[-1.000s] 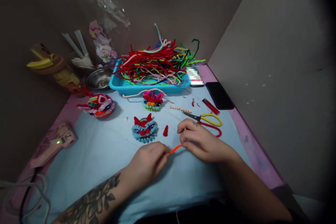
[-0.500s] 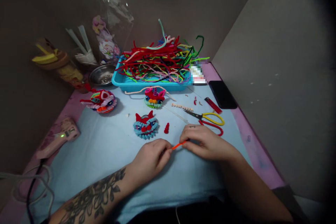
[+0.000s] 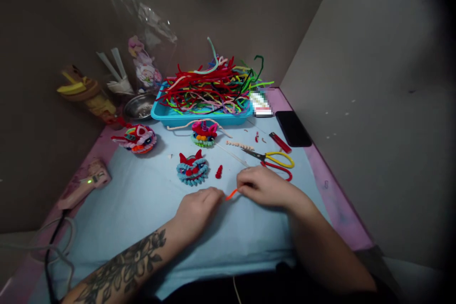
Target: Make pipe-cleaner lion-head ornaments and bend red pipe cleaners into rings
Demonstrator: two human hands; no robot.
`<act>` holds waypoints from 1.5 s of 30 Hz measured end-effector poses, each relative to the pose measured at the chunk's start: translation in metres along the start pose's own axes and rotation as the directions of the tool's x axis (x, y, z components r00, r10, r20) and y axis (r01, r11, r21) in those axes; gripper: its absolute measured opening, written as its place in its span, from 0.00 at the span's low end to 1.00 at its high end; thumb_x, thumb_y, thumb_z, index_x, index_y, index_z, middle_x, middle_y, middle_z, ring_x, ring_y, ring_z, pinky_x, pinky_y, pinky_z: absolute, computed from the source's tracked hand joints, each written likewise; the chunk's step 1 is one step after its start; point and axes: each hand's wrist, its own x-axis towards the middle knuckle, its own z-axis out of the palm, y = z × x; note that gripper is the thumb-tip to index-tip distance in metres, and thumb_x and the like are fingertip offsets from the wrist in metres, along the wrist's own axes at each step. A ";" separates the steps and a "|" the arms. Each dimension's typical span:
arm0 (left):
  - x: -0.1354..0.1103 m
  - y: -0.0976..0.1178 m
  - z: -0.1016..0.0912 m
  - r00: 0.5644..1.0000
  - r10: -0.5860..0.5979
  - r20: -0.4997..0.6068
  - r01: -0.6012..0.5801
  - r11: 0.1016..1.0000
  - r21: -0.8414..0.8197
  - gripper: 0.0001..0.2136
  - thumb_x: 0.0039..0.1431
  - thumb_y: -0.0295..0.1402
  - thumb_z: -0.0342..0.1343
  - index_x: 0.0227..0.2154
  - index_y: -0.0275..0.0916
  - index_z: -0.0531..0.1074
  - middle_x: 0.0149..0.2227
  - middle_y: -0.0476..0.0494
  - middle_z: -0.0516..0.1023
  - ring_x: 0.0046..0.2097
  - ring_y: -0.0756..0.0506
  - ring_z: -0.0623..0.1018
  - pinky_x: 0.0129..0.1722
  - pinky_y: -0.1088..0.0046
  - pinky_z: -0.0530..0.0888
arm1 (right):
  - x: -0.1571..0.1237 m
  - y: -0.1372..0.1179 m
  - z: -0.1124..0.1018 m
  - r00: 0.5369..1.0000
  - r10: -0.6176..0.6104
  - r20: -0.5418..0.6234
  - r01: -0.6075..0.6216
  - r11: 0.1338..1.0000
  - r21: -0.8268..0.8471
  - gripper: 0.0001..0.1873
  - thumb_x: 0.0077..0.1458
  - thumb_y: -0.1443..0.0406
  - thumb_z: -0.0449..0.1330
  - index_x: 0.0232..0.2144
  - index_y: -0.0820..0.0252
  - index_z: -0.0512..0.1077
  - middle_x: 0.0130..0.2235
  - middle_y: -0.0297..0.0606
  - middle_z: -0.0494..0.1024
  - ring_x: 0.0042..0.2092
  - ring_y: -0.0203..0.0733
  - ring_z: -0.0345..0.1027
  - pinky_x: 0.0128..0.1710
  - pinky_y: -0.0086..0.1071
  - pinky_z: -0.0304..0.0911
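Observation:
An orange pipe cleaner (image 3: 232, 194) stretches across the short gap between my two hands, slightly bent. My right hand (image 3: 265, 187) pinches its upper end between thumb and fingers. At the lower end, my left hand (image 3: 201, 206) has its fingers closed, with the thumb mostly hidden beneath. Just beyond my hands lie a small red twisted piece (image 3: 219, 172) and a blue-and-red lion-head figure (image 3: 193, 167). Scissors (image 3: 272, 158) with one yellow and one red handle rest past my right hand, blades partly apart.
A blue tray (image 3: 203, 118) heaped with pipe cleaners (image 3: 206, 83) stands at the back. Two more lion heads, a red-and-pink one (image 3: 137, 138) and a smaller one (image 3: 204, 134), sit before it. A red lighter (image 3: 280, 142), phone (image 3: 293, 128), metal bowl (image 3: 138, 107) and pink corded tool (image 3: 87, 183) lie around.
The whole view has shifted, so things appear slightly further left. The left fingers have turned over more and the thumb is less visible. The orange pipe cleaner looks more bent.

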 end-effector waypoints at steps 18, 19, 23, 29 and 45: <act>0.072 0.033 0.010 0.894 -0.363 0.261 0.276 0.908 0.316 0.14 0.61 0.22 0.42 0.46 0.33 0.68 0.38 0.35 0.75 0.42 0.38 0.76 0.35 0.65 0.74 | -0.003 0.014 -0.007 0.819 0.298 -0.490 -0.128 0.928 0.351 0.07 0.50 0.63 0.58 0.25 0.61 0.70 0.25 0.33 0.72 0.26 0.34 0.62 0.26 0.28 0.57; 0.069 0.033 0.010 0.904 -0.351 0.243 0.289 0.923 0.256 0.14 0.61 0.22 0.42 0.46 0.33 0.68 0.39 0.35 0.75 0.43 0.38 0.75 0.38 0.63 0.73 | -0.002 0.013 -0.006 0.815 0.301 -0.495 -0.115 0.921 0.372 0.07 0.51 0.63 0.58 0.25 0.61 0.70 0.25 0.33 0.71 0.26 0.35 0.63 0.27 0.28 0.58; 0.053 0.031 0.015 0.914 -0.388 0.120 0.404 0.831 -0.383 0.14 0.60 0.25 0.47 0.49 0.36 0.64 0.39 0.39 0.75 0.44 0.42 0.74 0.44 0.62 0.71 | -0.001 0.007 0.000 0.861 0.182 -0.475 0.058 0.893 0.446 0.07 0.53 0.63 0.58 0.26 0.60 0.70 0.28 0.35 0.72 0.31 0.37 0.67 0.31 0.30 0.63; 0.039 0.031 0.012 0.773 -0.513 0.373 0.272 -0.262 -0.926 0.24 0.50 0.38 0.63 0.46 0.39 0.60 0.34 0.49 0.73 0.29 0.52 0.73 0.32 0.75 0.70 | 0.005 -0.006 0.012 0.954 -0.124 -0.271 0.248 0.835 0.491 0.09 0.56 0.62 0.59 0.26 0.60 0.73 0.42 0.44 0.75 0.44 0.42 0.71 0.45 0.38 0.65; 0.046 -0.028 -0.033 0.795 -0.445 0.412 0.274 -0.343 -0.899 0.18 0.39 0.32 0.71 0.28 0.34 0.66 0.25 0.50 0.76 0.27 0.54 0.75 0.32 0.79 0.68 | 0.053 -0.035 0.023 0.818 0.086 -0.569 0.179 0.902 0.393 0.04 0.53 0.66 0.61 0.26 0.57 0.75 0.36 0.40 0.76 0.42 0.42 0.70 0.44 0.36 0.66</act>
